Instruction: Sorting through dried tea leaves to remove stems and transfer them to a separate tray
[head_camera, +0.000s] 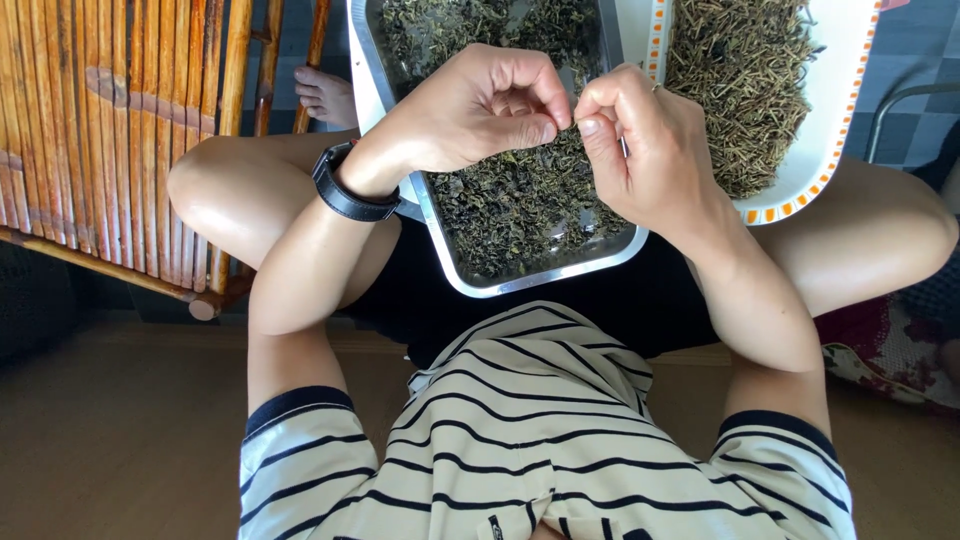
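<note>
- Striped shirt (540, 440) fills the near edge of the view, black-and-white bands over the torso, sleeves ending just above both elbows.
- Held between the two hands, a tiny dark leaf piece (572, 124), almost hidden by the fingertips; kept right above the steel tray, probably so that whatever drops lands back among the leaves.
- Left hand (480, 105), grip closed, thumb pressed to forefinger on that piece; black wristband (345, 185) on the wrist.
- Right hand (645, 150), grip likewise pinched shut on the same bit, thumb tips of both hands nearly touching; ring on one finger.
- Rectangular steel tray (440, 235) resting across the lap between bare knees, loaded with dark dried leaves (520, 205), close enough for both hands to reach without stretching.
- White oval platter with an orange-dotted rim (800, 185) just beside the tray on the right, heaped with paler, thinner stems (745, 70), kept apart from the darker pile.
- Bamboo chair (110, 140) standing to the left; bare foot (325, 95) beyond it.
</note>
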